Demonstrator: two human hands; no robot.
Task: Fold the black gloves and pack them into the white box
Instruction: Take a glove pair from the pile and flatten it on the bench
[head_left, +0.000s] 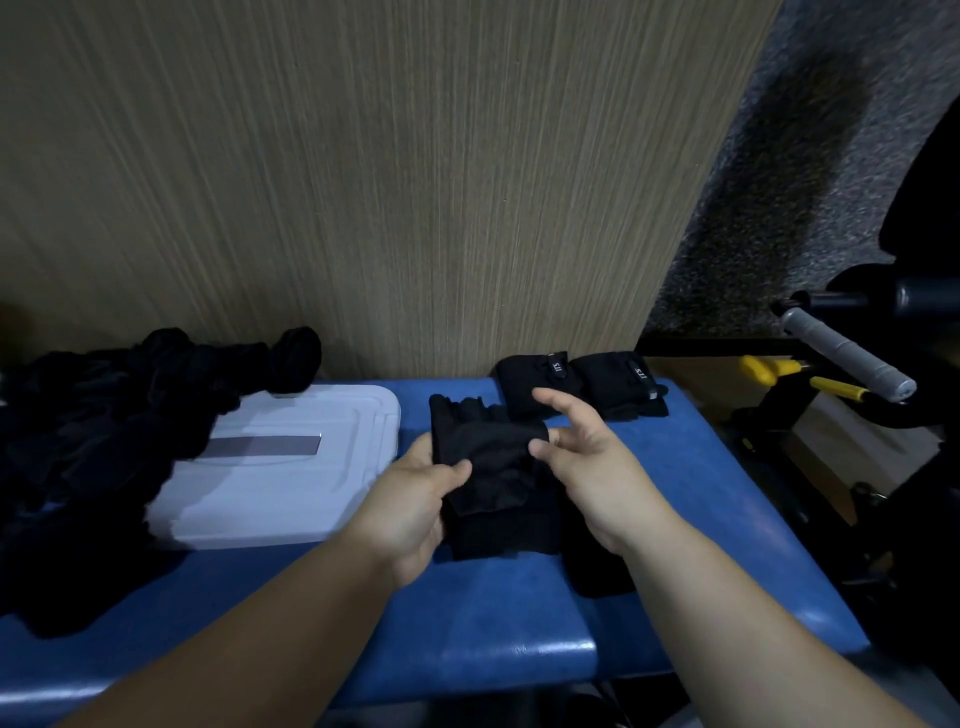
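My left hand (415, 499) grips the left side of the black glove (488, 462), my right hand (589, 460) pinches its right. Its length runs toward the far edge of the bench (691, 493), with the white box (291, 483) nearer my left hand.

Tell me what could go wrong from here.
The white box looks shut, with the unfolded pile draped over its lid: opening it may spill gloves off the bench. The two folded gloves sit by the bench's far right corner; the right hand could knock them off.
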